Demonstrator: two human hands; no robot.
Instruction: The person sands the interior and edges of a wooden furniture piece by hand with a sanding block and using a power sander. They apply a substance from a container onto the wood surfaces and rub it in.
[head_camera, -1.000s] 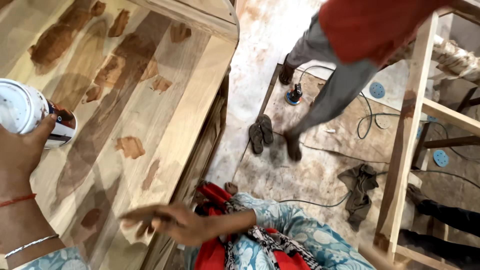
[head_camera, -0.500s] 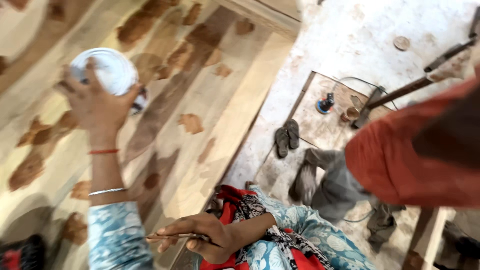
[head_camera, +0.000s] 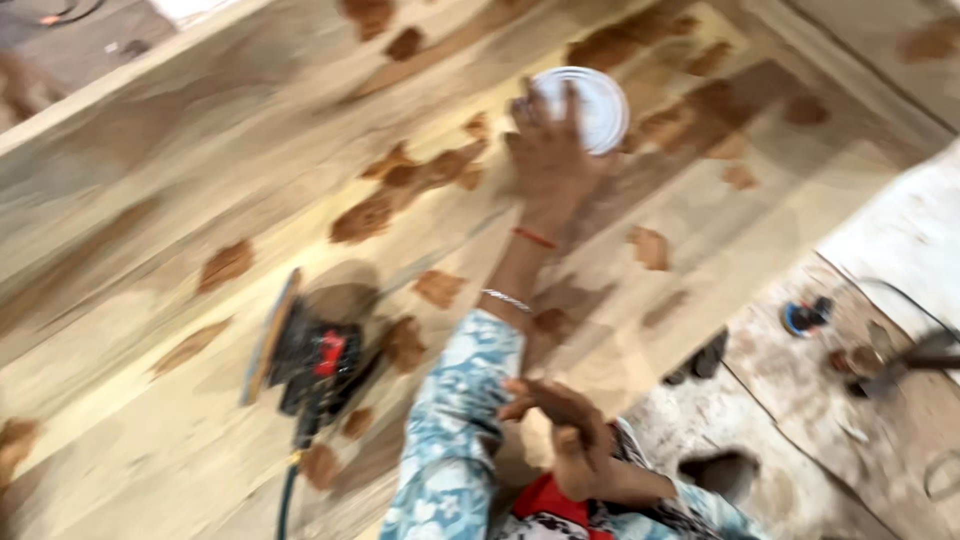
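The frame was motion-blurred throughout. A large pale wooden panel (head_camera: 150, 200) filled most of the view, its surface dotted with reddish-brown filler patches (head_camera: 400, 190) of uneven shape. Toward the lower left of the panel an electric sander (head_camera: 305, 360) with a black body and a red part lay tilted on its side, flat pad facing left, and its cord (head_camera: 285, 500) ran down to the bottom edge. Right of the sander, the person's left arm in a light blue patterned sleeve (head_camera: 450, 430) reached up across the wood, with a silver bangle and a red thread at the wrist. The left hand (head_camera: 548, 150) was at the top centre, fingers spread and curled over the near side of a round white tin (head_camera: 590, 105); the tin sat on or just above the panel, which of the two could not be told through the blur. The right hand (head_camera: 560, 425) was low in the frame near the panel's edge, fingers loosely bent and holding nothing visible. Further right, the panel ended and a dusty floor (head_camera: 900, 250) showed, with a small blue and black object (head_camera: 805, 318) and a dark sandal (head_camera: 700, 360) lying on it
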